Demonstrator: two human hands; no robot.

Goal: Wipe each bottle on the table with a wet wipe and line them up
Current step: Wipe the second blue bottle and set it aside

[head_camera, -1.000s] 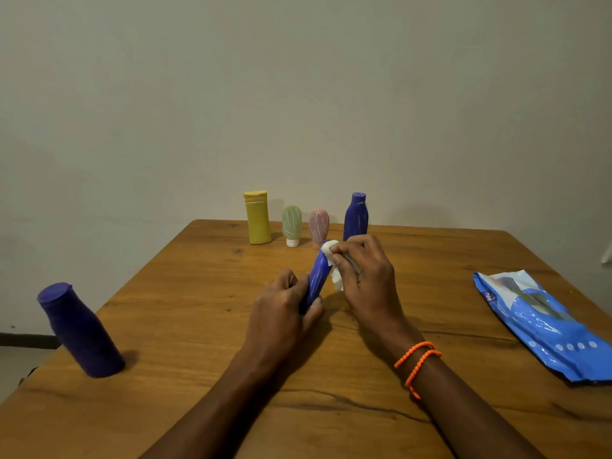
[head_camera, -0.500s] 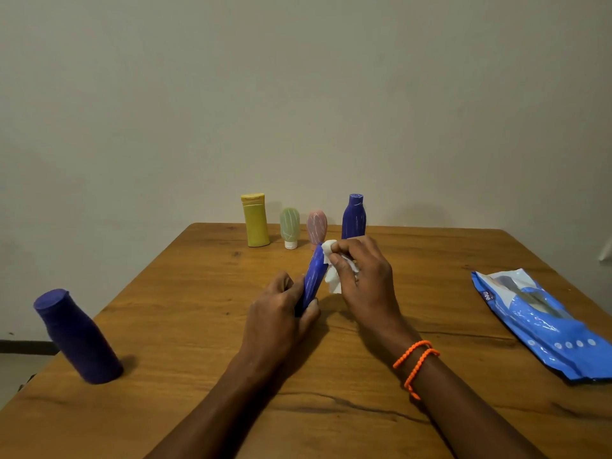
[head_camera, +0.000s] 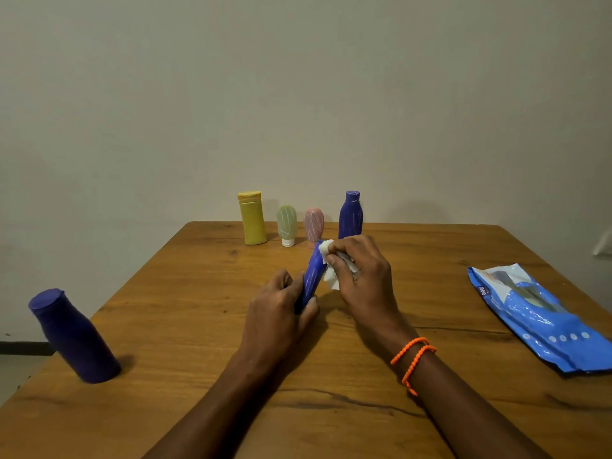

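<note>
Near the middle of the wooden table (head_camera: 205,319), the left hand (head_camera: 276,306) curls its fingers and thumb round the lower end of a slim blue bottle (head_camera: 314,276), which tilts with its top leaning away from the person and a little to the right. The right hand (head_camera: 362,276) pinches a crumpled white wet wipe (head_camera: 331,263) against the upper part of that bottle; part of the wipe covers the bottle's top, and more of it bunches under the palm. Two orange bead bracelets (head_camera: 414,356) sit on the right wrist.

Along the table's far edge four bottles stand upright in a row, close together but apart. From left to right they are a yellow flip-cap bottle (head_camera: 252,217), a small pale green tube-shaped bottle (head_camera: 286,225) resting on its white cap, a small pink bottle of the same shape (head_camera: 313,223), and a dark blue bottle (head_camera: 350,215) with a narrower neck. The lower parts of the pink and dark blue bottles are hidden behind the held bottle and the right hand.

Close to the table's left edge, well apart from the rest, a larger purple bottle (head_camera: 71,336) stands on its base; it looks tilted to the left, which may come from the wide lens. Near the right edge lies a flat blue wet wipe pack (head_camera: 536,313), its long side running toward the near right corner. A plain pale wall (head_camera: 298,94) rises behind the table.
</note>
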